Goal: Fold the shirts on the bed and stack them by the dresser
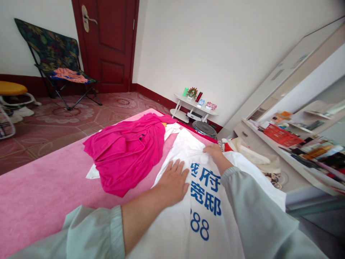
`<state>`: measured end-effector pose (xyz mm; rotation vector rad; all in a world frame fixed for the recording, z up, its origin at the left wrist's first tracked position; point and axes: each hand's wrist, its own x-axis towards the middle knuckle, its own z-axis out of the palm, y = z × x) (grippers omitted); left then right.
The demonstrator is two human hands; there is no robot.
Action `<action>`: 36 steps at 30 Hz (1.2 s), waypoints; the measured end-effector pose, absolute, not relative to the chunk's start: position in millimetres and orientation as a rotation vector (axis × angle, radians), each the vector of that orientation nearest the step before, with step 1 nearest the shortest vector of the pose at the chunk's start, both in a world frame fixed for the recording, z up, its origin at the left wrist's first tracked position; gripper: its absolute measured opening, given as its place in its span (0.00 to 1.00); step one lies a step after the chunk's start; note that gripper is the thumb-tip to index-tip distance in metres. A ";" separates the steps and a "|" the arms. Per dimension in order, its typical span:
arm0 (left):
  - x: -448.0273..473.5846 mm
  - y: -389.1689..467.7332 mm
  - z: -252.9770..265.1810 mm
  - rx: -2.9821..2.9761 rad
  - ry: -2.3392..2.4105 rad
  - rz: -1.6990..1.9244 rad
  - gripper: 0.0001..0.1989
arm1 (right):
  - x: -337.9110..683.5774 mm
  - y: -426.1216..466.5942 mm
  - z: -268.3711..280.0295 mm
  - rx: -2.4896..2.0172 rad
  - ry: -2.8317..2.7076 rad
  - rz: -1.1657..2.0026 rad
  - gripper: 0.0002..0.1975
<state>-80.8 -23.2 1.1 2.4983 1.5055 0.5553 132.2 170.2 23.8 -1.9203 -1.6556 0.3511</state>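
A white T-shirt with blue characters and digits lies on the pink bedspread, partly folded over on itself. My left hand rests flat on its left part, fingers spread. Farther up, my right hand touches the shirt's right edge, beside a bunched fold. Its fingers reach left over the fabric and look extended, though some are hidden. To the left of the shirt lies a crumpled bright pink garment, with bits of white cloth showing from under it.
Cream-coloured cloth lies right of the shirt. Along the right side stands a dresser with a red basket and many small items. A low white table is by the far wall. A folding chair stands near the dark red door.
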 end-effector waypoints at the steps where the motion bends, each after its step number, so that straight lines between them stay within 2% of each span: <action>1: -80.8 -23.0 0.3 2.499 1.507 0.561 0.26 | 132.1 167.4 23.8 -1.933 -1.639 0.362 0.05; 4: -80.3 -22.4 -1.5 2.497 1.506 0.581 0.26 | 136.2 157.3 23.7 -1.969 -1.587 0.360 0.12; 7: -79.9 -22.3 -2.3 2.491 1.500 0.587 0.26 | 144.6 142.6 26.9 -2.004 -1.561 0.222 0.19; 11: -80.2 -22.3 -2.6 2.488 1.502 0.596 0.26 | 147.8 111.2 34.9 -1.927 -1.678 -0.083 0.15; 13: -80.3 -22.2 -3.3 2.495 1.500 0.603 0.25 | 143.6 92.9 35.0 -1.939 -1.745 -0.128 0.11; 15: -80.3 -21.9 -4.4 2.501 1.500 0.621 0.25 | 137.9 77.6 30.4 -2.003 -1.770 -0.041 0.09; 17: -80.2 -21.5 -5.5 2.503 1.510 0.642 0.24 | 133.3 68.6 22.6 -1.989 -1.785 0.069 0.12; 24: -80.1 -21.2 -4.6 2.495 1.507 0.642 0.23 | 129.2 61.8 15.0 -1.550 -1.535 0.327 0.13; 29: -80.2 -20.4 -3.6 2.476 1.505 0.664 0.22 | 130.9 44.0 19.4 -1.684 -1.580 0.565 0.12; 31: -80.2 -20.4 -3.4 2.471 1.499 0.687 0.21 | 135.7 40.4 19.5 -1.806 -1.729 0.582 0.11; 33: -80.0 -20.5 -3.3 2.471 1.495 0.705 0.21 | 142.6 43.9 22.6 -1.896 -1.832 0.552 0.14; 36: -79.7 -20.8 -2.8 2.471 1.494 0.709 0.20 | 153.7 63.8 33.3 -1.991 -1.819 0.309 0.19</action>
